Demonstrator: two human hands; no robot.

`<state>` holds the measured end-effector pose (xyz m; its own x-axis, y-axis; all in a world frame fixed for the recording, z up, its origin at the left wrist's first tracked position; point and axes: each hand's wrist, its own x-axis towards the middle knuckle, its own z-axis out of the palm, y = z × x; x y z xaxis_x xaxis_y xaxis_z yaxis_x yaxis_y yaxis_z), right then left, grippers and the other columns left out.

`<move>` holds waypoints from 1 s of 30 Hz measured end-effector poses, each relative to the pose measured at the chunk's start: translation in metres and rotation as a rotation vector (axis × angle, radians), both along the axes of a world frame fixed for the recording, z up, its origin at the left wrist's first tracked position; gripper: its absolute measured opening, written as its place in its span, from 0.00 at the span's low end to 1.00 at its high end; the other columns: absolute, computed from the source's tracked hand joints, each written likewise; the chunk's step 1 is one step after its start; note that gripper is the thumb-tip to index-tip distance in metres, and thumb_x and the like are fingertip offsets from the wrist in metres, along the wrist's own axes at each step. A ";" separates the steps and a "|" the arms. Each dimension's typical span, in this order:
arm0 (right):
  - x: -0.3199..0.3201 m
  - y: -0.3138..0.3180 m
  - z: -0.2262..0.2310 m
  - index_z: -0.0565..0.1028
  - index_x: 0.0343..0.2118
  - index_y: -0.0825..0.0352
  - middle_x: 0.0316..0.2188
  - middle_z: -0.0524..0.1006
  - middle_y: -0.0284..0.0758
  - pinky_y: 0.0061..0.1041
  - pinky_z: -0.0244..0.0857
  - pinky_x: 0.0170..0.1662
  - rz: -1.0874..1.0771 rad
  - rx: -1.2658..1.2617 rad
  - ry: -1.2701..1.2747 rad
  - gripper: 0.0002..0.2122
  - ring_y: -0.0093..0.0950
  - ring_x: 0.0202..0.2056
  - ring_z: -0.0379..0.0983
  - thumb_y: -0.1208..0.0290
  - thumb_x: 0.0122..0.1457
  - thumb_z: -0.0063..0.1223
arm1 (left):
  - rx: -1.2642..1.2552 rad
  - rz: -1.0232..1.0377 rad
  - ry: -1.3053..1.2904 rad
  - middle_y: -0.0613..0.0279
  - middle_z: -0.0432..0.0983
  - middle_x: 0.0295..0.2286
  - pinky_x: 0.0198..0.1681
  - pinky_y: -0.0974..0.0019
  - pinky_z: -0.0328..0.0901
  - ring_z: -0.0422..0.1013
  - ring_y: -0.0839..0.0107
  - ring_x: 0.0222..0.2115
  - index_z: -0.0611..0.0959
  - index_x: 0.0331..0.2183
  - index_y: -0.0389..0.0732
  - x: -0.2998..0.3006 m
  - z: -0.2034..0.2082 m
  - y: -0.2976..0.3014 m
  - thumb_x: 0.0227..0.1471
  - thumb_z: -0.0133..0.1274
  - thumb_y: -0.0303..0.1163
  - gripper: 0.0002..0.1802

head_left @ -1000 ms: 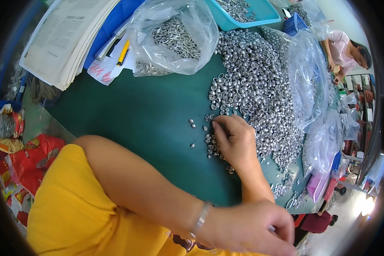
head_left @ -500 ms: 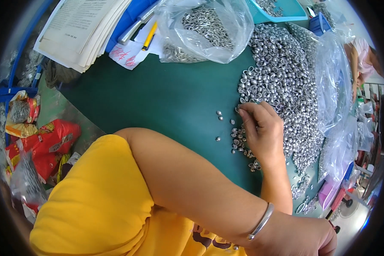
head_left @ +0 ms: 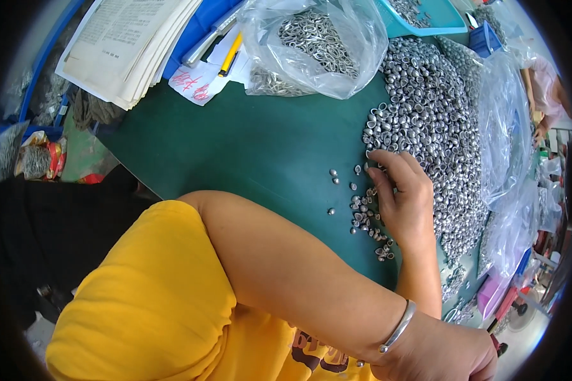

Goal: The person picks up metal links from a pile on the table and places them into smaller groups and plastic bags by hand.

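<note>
My right hand (head_left: 408, 193) hovers at the near left edge of a large heap of small silver hollow metal pieces (head_left: 426, 108). Its thumb and index finger are apart, with the index tip beside a piece at the heap's rim. Below that hand lies a smaller cluster of the same pieces (head_left: 362, 216), and a few single ones (head_left: 334, 180) sit to its left on the green tabletop (head_left: 248, 146). My left arm crosses in front, a silver bangle at its wrist. My left hand (head_left: 448, 359) is at the lower right, fingers curled; what they hold is hidden.
A clear bag of metal rings (head_left: 321, 41), a turquoise tray (head_left: 426, 28), a yellow-black cutter (head_left: 232, 54) and stacked papers (head_left: 124, 47) line the far side. Plastic bags (head_left: 505, 127) border the heap's right. Another person (head_left: 543, 89) sits far right; something black (head_left: 76, 235) is at left.
The right thumb and index finger have parted from their pinch at the heap's edge. Something black has come in at the left, covering the red bags. The whole view has shifted slightly.
</note>
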<state>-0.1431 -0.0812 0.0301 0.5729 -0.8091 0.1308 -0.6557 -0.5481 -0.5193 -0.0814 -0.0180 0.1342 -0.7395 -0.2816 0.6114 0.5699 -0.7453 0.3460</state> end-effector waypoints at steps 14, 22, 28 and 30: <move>-0.009 -0.001 -0.005 0.74 0.25 0.66 0.20 0.68 0.33 0.29 0.64 0.25 0.078 -0.180 0.084 0.06 0.32 0.24 0.68 0.78 0.41 0.58 | 0.026 -0.161 -0.226 0.62 0.76 0.23 0.28 0.76 0.62 0.70 0.78 0.27 0.81 0.23 0.37 0.019 0.014 -0.013 0.36 0.66 0.42 0.18; -0.007 -0.006 -0.005 0.74 0.24 0.67 0.18 0.67 0.34 0.29 0.62 0.24 0.171 -0.262 0.061 0.07 0.32 0.22 0.67 0.81 0.40 0.58 | 0.003 -0.154 -0.055 0.61 0.76 0.25 0.29 0.76 0.63 0.70 0.77 0.27 0.81 0.23 0.35 0.002 0.000 -0.001 0.36 0.66 0.37 0.16; -0.009 -0.012 -0.004 0.74 0.23 0.66 0.17 0.67 0.33 0.28 0.61 0.23 0.245 -0.331 0.075 0.07 0.31 0.21 0.66 0.79 0.38 0.59 | -0.064 -0.122 -0.268 0.62 0.76 0.23 0.29 0.74 0.64 0.70 0.76 0.26 0.81 0.24 0.36 0.010 0.009 -0.006 0.36 0.66 0.36 0.15; -0.008 -0.011 -0.006 0.74 0.23 0.66 0.17 0.66 0.33 0.28 0.62 0.23 0.266 -0.334 0.085 0.07 0.31 0.22 0.66 0.79 0.38 0.58 | -0.041 -0.025 -0.169 0.61 0.77 0.24 0.29 0.74 0.64 0.71 0.76 0.26 0.81 0.25 0.36 -0.002 -0.001 0.005 0.37 0.66 0.35 0.15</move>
